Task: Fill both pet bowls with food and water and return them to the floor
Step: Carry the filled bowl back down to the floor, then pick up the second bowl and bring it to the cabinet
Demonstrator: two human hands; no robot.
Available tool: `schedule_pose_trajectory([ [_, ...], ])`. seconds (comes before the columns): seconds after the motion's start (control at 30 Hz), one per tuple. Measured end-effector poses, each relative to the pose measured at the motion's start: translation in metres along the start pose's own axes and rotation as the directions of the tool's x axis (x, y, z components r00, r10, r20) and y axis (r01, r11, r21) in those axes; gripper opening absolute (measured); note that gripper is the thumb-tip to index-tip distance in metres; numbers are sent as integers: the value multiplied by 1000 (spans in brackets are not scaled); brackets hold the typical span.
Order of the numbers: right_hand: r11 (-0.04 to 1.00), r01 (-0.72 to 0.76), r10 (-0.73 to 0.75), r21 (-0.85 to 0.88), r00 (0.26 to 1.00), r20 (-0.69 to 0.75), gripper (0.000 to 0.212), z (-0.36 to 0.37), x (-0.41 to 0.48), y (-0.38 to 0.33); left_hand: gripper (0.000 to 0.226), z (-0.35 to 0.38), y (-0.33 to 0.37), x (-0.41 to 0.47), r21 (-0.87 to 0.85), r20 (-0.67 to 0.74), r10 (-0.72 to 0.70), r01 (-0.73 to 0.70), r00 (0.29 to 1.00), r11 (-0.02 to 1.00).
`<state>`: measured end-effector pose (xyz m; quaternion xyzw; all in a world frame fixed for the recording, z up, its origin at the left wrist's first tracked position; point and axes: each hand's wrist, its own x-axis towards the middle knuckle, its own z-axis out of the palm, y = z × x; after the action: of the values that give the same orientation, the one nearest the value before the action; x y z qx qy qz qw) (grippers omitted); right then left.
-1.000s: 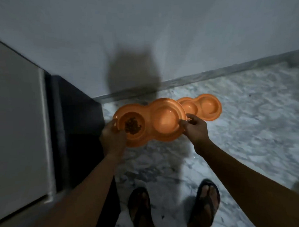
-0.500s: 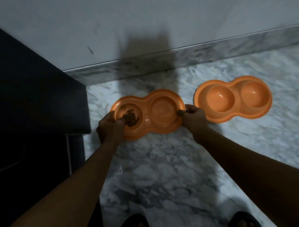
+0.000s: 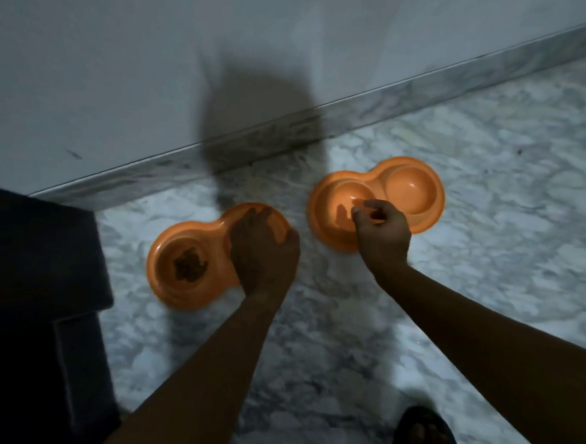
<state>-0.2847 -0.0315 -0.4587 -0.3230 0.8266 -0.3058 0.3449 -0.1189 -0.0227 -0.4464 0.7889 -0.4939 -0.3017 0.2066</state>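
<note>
While both hands were gripping its ends half a second ago, we are now seeing, in the head view, the first bowl lying flat on the marble floor beside the dark cabinet, with kibble sitting in its left well. The left hand is spreading fairly straight fingers over its right well; we are unable to tell whether it is touching. The right hand is reaching over the near well of the second bowl, fingers loosely curled with nothing visible in them. We are judging one bowl returned and the other, showing no food, due next. The left hand is hiding the first bowl's right well, so we are leaving water there unverified. Dim light is obscuring any water elsewhere, and the lower edge is cutting off a sandal.
</note>
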Motion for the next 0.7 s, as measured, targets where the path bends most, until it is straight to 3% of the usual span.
schedule_pose_trajectory([
  [0.17,984,-171,153,-54,958,-244,62,-45,65,31,71,73,53,3,133,127,-82,65,988,989],
  [0.27,953,-303,301,18,936,-181,71,-60,94,47,64,101,63,7,255,149,-173,131,974,958],
  [0.33,941,-329,337,81,936,-105,65,-65,102,54,51,110,63,9,303,148,-160,109,976,947],
  [0.5,907,-382,396,178,917,-45,64,-80,89,54,61,101,60,13,116,163,-123,104,979,988],
  [0.6,884,-394,408,252,913,-2,67,-100,62,38,72,61,77,-2,-10,145,-109,112,983,994],
  [0.7,856,-422,430,299,902,42,77,-141,17,-4,69,-10,111,-24,-46,140,-114,121,984,992],
])
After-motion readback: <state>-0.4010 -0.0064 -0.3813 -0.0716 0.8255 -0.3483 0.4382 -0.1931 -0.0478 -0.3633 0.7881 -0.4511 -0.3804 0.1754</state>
